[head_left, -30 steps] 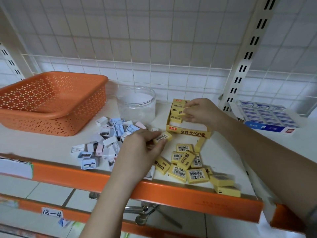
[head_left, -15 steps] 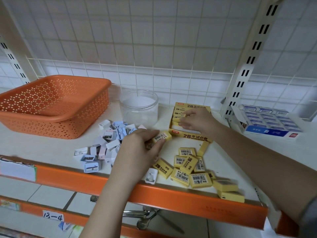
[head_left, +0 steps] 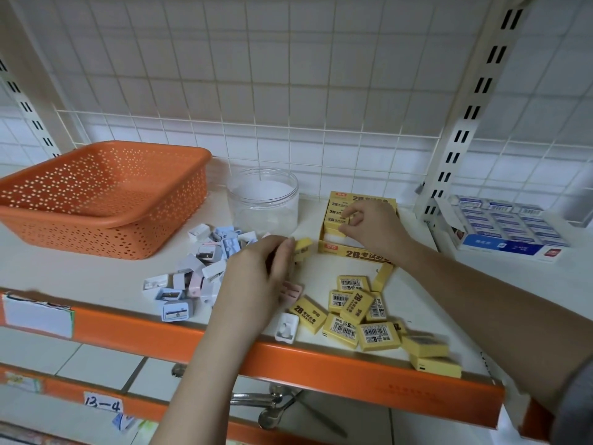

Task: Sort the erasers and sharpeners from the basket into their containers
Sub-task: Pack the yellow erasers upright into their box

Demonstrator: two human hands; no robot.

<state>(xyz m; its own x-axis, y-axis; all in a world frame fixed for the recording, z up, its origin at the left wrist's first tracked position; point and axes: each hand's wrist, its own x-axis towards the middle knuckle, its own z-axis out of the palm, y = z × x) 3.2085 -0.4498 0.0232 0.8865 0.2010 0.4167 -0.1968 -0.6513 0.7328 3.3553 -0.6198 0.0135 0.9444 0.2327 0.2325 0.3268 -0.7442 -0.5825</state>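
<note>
Orange perforated basket (head_left: 106, 194): set at the left of the white shelf (head_left: 80, 274), no items visible inside; its contents appear to have been tipped out so that they can be sorted in the open.

Blue-and-white display box (head_left: 503, 232): stood at the far right, filled with boxed stock, well apart from the work.

Clear plastic jar (head_left: 263, 200): placed lidless behind the sharpeners, seemingly empty; judged to be the sharpener container, kept within reach of that pile.

Yellow 2B eraser carton (head_left: 353, 252): placed right of the jar, front wall low so that rows can be laid in flat; partly filled.

Sharpener pile (head_left: 199, 271): white, blue and pink sharpeners heaped between basket and left hand, none yet jarred.

Loose eraser group (head_left: 362, 316): yellow sleeved erasers scattered near the shelf's front edge, below the carton, awaiting packing.

Right hand (head_left: 369, 226): held inside the carton, fingertips curled onto a packed eraser (head_left: 337, 220), apparently seating it against its row.

Left hand (head_left: 256, 284): closed around one yellow eraser (head_left: 302, 247), pinched at the fingertips just left of the carton, presumably held ready to be passed over.

Single white sharpener (head_left: 286, 327): strayed among the erasers at the front edge.
</note>
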